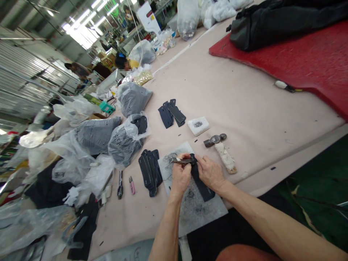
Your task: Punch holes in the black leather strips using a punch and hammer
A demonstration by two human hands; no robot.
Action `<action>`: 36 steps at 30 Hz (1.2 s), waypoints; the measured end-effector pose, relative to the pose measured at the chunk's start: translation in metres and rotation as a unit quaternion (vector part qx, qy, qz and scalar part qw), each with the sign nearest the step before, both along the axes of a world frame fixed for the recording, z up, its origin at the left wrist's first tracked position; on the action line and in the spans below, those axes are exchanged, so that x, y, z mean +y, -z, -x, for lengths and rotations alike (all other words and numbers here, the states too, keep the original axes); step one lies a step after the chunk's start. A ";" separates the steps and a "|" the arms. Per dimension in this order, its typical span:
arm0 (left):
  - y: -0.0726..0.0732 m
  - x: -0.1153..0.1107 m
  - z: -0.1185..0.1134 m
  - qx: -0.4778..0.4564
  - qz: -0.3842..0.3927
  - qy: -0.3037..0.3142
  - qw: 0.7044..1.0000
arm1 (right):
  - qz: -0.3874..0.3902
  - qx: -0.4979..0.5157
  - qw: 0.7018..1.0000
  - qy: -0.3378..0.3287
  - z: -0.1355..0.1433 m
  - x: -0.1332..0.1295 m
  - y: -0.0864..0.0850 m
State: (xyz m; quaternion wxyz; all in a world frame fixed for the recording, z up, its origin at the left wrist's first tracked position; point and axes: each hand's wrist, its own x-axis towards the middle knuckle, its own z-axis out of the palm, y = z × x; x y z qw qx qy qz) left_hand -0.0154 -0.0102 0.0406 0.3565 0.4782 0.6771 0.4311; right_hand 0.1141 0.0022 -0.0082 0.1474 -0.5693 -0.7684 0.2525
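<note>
My left hand [181, 177] is closed around a slim metal tool [179, 160], which lies crosswise with its far tip pointing left. The tool's other end meets the top of a dark strip [202, 186]; its exact kind is hard to make out. My right hand [210, 172] pinches the upper part of that strip from the right side. Both hands are over a pale, scuffed board [190, 214] marked with dark scratches. A ball-peen hammer [221, 150], its handle wrapped in white, rests to the right of the board.
Left of the board is a stack of dark pieces [149, 172], with pink snips [132, 185] and a dark tool [120, 185] beyond. Farther up are more dark pieces [171, 113] and a white block [198, 126]. Filled plastic bags [126, 141] line the left; a red board [299, 61] lies right.
</note>
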 end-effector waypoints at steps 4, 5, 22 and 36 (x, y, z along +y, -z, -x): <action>0.001 -0.008 0.002 0.021 0.008 -0.007 1.000 | 0.009 -0.005 1.000 -0.001 0.000 0.000 -0.001; 0.001 -0.010 0.002 0.014 0.010 -0.007 1.000 | 0.012 -0.005 1.000 -0.001 0.000 0.000 -0.001; 0.031 0.001 0.024 -0.424 -0.012 -0.202 0.883 | 0.000 -0.001 1.000 -0.002 0.000 0.000 -0.001; 0.021 0.050 0.011 -0.457 0.008 -0.164 0.874 | -0.015 0.027 0.999 -0.008 0.001 0.001 0.001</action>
